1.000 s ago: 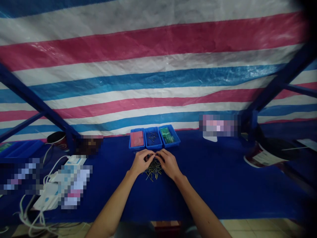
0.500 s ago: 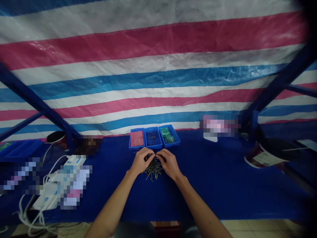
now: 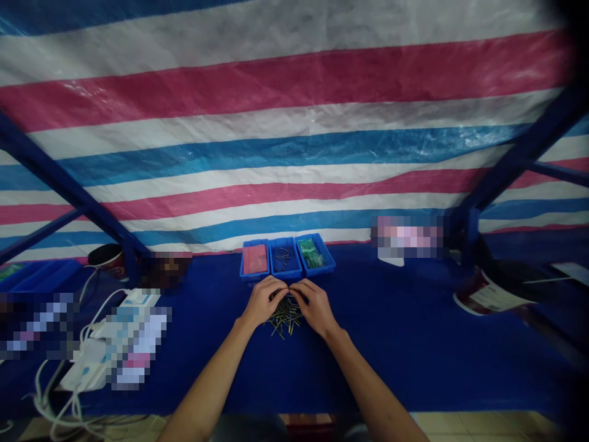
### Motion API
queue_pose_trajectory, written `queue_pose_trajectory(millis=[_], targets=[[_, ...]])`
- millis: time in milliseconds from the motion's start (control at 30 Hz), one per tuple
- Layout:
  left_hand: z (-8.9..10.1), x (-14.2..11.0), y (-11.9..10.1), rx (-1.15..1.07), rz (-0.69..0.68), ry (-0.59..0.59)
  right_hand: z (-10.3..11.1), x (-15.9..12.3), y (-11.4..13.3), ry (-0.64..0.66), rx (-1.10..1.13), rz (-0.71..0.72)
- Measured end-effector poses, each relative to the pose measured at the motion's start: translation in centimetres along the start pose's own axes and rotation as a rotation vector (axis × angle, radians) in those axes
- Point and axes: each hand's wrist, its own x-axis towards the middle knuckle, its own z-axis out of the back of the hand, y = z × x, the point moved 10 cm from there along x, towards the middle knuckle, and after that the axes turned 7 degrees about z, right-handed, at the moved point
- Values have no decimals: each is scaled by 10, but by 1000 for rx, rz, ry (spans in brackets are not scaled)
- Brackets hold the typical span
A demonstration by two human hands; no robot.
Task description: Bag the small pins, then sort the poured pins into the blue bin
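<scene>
Left hand [image 3: 263, 302] and right hand [image 3: 315, 307] curl inward, fingertips meeting just above a loose pile of thin metal pins [image 3: 285, 320] lying every which way, equally near both hands; any pinched pin can't be told, middle blue tray [image 3: 285, 275] just ahead.

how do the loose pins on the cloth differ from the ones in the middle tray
The loose pins outnumber the pins in the middle blue tray. The loose pins lie on the blue cloth, the others inside tray walls. The left hand and right hand are at the loose pins, not the others. Both lots are thin and criss-crossed.
</scene>
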Motion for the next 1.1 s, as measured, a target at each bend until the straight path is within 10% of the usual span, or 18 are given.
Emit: queue_pose_trajectory(millis=[1100], targets=[[-3, 1, -8, -19, -31, -10, -1, 0, 4, 46, -148, 1]])
